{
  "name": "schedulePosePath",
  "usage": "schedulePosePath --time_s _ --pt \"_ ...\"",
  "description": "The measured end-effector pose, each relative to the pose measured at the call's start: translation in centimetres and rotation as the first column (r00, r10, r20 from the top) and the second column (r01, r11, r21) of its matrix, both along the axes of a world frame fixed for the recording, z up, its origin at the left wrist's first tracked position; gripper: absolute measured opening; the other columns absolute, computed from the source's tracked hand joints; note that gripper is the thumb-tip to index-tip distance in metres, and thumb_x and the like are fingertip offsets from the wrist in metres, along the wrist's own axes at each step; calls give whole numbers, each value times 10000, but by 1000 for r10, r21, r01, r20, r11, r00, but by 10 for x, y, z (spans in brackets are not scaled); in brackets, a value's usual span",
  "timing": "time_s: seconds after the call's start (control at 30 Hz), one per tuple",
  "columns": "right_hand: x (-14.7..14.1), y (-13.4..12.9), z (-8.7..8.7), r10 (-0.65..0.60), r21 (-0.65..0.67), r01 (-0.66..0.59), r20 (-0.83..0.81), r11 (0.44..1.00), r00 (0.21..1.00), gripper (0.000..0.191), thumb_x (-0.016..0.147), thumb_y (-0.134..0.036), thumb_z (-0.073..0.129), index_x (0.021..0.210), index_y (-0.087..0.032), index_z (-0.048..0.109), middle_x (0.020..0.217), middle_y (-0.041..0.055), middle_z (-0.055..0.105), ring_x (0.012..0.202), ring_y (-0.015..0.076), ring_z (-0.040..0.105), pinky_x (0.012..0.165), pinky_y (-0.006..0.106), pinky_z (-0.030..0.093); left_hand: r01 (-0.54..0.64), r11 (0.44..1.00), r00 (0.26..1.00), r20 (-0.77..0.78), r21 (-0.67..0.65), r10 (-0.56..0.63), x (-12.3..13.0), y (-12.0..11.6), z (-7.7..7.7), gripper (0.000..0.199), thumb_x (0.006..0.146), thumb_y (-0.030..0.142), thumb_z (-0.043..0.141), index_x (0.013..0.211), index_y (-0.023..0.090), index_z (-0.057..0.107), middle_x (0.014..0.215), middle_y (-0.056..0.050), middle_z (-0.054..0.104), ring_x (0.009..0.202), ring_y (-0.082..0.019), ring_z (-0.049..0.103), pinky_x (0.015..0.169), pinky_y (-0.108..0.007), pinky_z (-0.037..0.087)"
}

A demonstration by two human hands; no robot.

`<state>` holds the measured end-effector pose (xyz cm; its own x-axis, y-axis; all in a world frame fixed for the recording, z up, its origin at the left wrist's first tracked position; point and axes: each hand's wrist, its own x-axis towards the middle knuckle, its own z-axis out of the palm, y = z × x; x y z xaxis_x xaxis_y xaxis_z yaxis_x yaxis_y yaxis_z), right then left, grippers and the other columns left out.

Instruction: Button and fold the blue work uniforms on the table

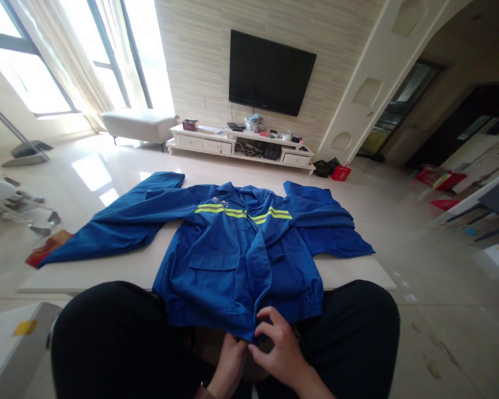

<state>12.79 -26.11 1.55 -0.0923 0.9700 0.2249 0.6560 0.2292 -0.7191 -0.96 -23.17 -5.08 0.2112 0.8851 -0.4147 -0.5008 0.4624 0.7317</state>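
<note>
A blue work jacket (216, 238) with yellow-green reflective stripes across its chest lies spread on a low white table, collar pointing away from me. Its front runs down the middle, and the bottom hem overhangs the table edge between my knees. My left hand (230, 363) pinches the lower front corner of the hem from below. Beside it, my right hand (280, 346) has its thumb and curled fingers at the same corner, gripping the cloth. More blue cloth (125, 227) lies under the left sleeve area, and another blue piece (341, 238) under the right.
The white table top (353, 271) shows beside the jacket. My dark-trousered knees (108, 332) flank it. Beyond stand a white TV cabinet (203, 143), a wall television (270, 72) and a pale bench (139, 124). A white box (12, 343) is at lower left.
</note>
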Motion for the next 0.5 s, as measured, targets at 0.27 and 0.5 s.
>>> schedulePosePath --time_s 0.27,0.5 --pt "-1 -4 -10 -17 50 15 37 999 999 268 777 21 581 879 -222 628 1090 45 618 1009 201 600 889 311 452 -11 999 996 83 -43 15 2 1 2 287 537 175 857 793 128 737 776 -39 705 708 -151 593 670 -251 475" --pt "-3 0 -11 -143 -18 142 -166 990 976 135 851 -86 523 834 -210 571 984 58 638 934 206 617 823 295 457 26 999 993 112 -40 -22 1 3 4 291 567 261 909 741 137 711 694 -13 640 617 -107 530 620 -239 457"
